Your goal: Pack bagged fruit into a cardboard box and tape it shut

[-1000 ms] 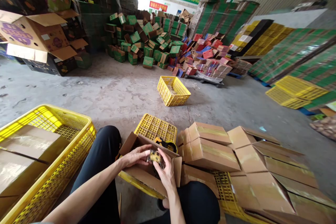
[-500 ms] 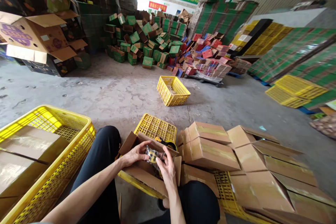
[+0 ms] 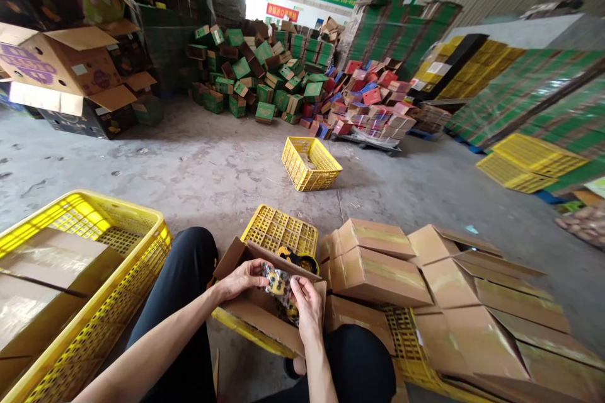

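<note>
A clear plastic packet [image 3: 278, 284] with yellow and dark contents is held between my two hands over an open cardboard box [image 3: 258, 313]. My left hand [image 3: 242, 278] pinches the packet's left end. The right end is between the thumb and fingers of my right hand [image 3: 307, 303]. Inside the box, below the packet, more yellow and dark items show in part. Just beyond the packet, at the far side of the box, is a yellow and black object [image 3: 297, 259], perhaps a tape dispenser, partly hidden.
On the left stands a yellow crate [image 3: 158, 233] holding cardboard boxes. To the right, several taped cartons [image 3: 378, 271] rest on yellow crates. An upturned yellow crate [image 3: 283, 230] is ahead, and another yellow crate [image 3: 314, 173] sits further off on the concrete floor.
My right hand has shifted slightly right and turned, its fingers now closer together at the packet's right end. The packet shows more plainly. My left hand has barely moved.
</note>
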`<state>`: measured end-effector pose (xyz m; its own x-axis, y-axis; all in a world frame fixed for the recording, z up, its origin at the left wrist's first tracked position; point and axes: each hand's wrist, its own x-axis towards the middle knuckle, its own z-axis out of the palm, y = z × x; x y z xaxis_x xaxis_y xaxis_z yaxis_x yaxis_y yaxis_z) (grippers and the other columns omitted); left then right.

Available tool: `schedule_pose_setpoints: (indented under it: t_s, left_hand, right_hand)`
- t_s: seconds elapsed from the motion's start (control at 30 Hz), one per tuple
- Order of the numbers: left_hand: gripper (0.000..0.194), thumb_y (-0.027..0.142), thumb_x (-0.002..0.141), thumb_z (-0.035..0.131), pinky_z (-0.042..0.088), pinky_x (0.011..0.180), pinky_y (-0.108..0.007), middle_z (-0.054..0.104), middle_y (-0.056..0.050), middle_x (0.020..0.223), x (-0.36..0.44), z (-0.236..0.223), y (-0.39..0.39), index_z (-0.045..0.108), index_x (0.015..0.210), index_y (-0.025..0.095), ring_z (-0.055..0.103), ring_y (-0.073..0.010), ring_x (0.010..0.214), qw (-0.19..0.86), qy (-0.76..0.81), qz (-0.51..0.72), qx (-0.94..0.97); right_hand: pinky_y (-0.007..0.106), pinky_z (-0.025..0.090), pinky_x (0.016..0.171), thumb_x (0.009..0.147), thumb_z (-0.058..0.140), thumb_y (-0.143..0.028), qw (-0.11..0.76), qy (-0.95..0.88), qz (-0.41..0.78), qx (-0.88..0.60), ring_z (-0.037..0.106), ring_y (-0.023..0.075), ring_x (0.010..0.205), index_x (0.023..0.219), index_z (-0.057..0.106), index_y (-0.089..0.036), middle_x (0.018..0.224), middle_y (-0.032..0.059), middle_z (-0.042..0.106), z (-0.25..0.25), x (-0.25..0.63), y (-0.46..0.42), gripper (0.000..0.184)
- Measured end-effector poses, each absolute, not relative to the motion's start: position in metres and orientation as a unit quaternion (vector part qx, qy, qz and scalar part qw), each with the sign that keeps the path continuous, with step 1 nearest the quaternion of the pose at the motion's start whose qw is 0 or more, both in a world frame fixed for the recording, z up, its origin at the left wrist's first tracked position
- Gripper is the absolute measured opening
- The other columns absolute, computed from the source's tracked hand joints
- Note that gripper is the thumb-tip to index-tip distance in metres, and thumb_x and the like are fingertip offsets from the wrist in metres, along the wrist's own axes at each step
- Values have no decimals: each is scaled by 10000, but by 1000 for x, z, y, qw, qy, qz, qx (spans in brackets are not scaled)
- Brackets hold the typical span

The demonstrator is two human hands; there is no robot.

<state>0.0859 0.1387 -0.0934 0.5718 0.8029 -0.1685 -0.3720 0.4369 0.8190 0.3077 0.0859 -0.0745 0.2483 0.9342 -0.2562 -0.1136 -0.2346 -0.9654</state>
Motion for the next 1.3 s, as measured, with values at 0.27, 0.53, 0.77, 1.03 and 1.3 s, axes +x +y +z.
schedule_pose_setpoints:
  t_s: [0.27,0.53,0.77,1.03,1.3]
  left_hand:
    - [493,542,749,934,538,804,-311,727,-65,912,85,-95,140,741,950,135,676,-172,796,785,332,374,366]
    - [535,594,719,931,531,769,-303,687,-33,799,85,-101,143,654,784,141,644,-150,722,769,362,389,354]
    - [518,586,732,923,530,779,-309,686,-24,796,83,-103,143,658,790,146,641,-143,716,771,366,385,352]
    - [493,572,754,919,515,806,-293,722,-47,853,83,-103,143,738,888,133,650,-153,762,771,336,383,382]
    - [747,762,788,792,549,839,-308,746,-149,1194,84,-106,145,728,1203,145,724,-226,972,768,410,348,346]
  right_hand:
    - [381,665,804,718,869,-700,528,-323,520,-589,779,327,1036,991,816,-237,1081,88,839,-74,305,85,540]
    - [384,671,770,713,860,-716,529,-321,507,-600,794,330,991,1024,828,-235,1074,94,846,-81,307,88,574]
    - [355,665,780,760,864,-657,503,-317,538,-598,767,334,1134,1094,796,-250,1187,99,828,-72,309,85,531]
    - [446,672,866,636,982,-575,431,-331,632,-554,786,336,1097,1137,792,-242,1171,106,829,-71,301,77,631]
    - [526,627,998,666,939,-610,485,-431,505,-569,785,367,1077,1141,812,-216,1134,119,837,-90,309,90,630]
